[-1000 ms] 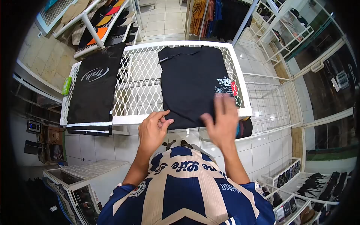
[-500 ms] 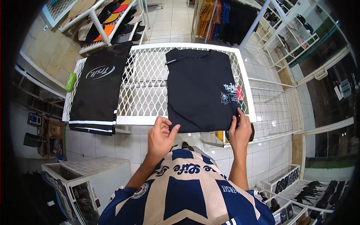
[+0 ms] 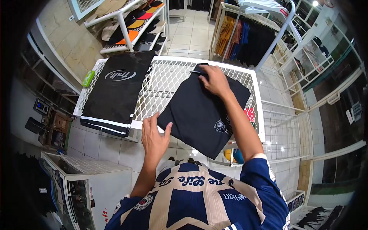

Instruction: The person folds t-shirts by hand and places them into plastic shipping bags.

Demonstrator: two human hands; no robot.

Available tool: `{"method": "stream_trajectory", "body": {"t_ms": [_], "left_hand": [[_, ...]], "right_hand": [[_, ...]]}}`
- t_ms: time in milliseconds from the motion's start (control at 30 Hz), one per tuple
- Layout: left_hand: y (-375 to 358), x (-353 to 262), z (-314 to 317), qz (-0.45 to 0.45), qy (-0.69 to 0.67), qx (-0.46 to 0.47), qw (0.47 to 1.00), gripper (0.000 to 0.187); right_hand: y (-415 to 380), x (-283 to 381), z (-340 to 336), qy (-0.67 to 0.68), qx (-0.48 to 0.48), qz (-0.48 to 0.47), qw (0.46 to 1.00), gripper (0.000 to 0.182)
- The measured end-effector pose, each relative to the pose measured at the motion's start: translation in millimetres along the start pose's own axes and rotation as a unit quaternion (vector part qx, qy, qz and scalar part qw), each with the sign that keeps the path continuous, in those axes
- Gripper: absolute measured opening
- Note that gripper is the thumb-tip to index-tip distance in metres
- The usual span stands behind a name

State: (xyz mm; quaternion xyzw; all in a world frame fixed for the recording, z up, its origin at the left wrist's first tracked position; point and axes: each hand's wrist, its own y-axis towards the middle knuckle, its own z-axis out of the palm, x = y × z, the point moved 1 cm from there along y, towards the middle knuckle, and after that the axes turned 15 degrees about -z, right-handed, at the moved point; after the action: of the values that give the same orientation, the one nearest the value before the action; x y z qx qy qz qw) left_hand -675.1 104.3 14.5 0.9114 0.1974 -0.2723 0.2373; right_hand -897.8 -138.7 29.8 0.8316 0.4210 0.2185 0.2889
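A folded black T-shirt (image 3: 191,107) lies turned at an angle on the white mesh table (image 3: 163,78), one corner hanging over the front edge. White print shows near that corner. My right hand (image 3: 214,80) reaches across the shirt and rests at its far end by the collar, thumb and fingers apart. By the shirt's left corner, my left hand (image 3: 154,134) has its thumb and fingers spread, with the fingertips close to the fabric. My right forearm covers part of the print.
To the left on the table lies another folded black garment (image 3: 115,90) with a grey logo. A green packet (image 3: 88,78) sits at the table's left edge. Behind stand a cap rack (image 3: 134,32) and hanging shirts (image 3: 237,38). A white box (image 3: 92,180) is at lower left.
The T-shirt has turned clockwise from lying square to the table. My right hand has moved from its near right corner to the collar end. The camera view has shifted.
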Motion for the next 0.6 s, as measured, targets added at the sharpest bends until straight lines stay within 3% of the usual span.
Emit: {"method": "stream_trajectory", "body": {"t_ms": [33, 67, 167, 200, 233, 300, 333, 467, 600], "left_hand": [[-4, -1, -2, -0.003, 0.000, -0.006, 1.000, 0.053], [-7, -3, -5, -0.045, -0.029, 0.006, 0.999, 0.056], [-16, -4, -13, -0.109, -0.087, 0.014, 0.990, 0.060], [-20, -2, -15, -0.127, -0.113, 0.042, 0.985, 0.058], [-25, 0, -16, -0.145, -0.138, 0.072, 0.977, 0.056], [-33, 2, -15, -0.146, -0.150, 0.074, 0.975, 0.053], [-38, 3, -12, -0.143, -0.174, 0.089, 0.970, 0.052], [-47, 2, -1, -0.157, -0.214, 0.117, 0.957, 0.048], [-51, -1, 7, -0.170, -0.214, 0.140, 0.952, 0.048]], "right_hand": [[3, -13, 19, -0.016, 0.022, -0.039, 0.999, 0.040], [3, -22, 35, -0.036, 0.052, -0.007, 0.998, 0.035], [10, -29, 16, -0.027, 0.052, -0.019, 0.998, 0.028], [9, -22, 4, 0.029, -0.024, -0.029, 0.999, 0.021], [5, -16, -6, 0.033, -0.019, -0.034, 0.999, 0.021], [-7, -6, -23, 0.110, 0.026, -0.047, 0.992, 0.022], [-15, -2, -26, 0.117, 0.059, -0.082, 0.988, 0.025], [-35, 4, -20, 0.126, 0.113, -0.067, 0.983, 0.028], [-34, 13, -16, 0.043, 0.110, -0.119, 0.986, 0.029]]}}
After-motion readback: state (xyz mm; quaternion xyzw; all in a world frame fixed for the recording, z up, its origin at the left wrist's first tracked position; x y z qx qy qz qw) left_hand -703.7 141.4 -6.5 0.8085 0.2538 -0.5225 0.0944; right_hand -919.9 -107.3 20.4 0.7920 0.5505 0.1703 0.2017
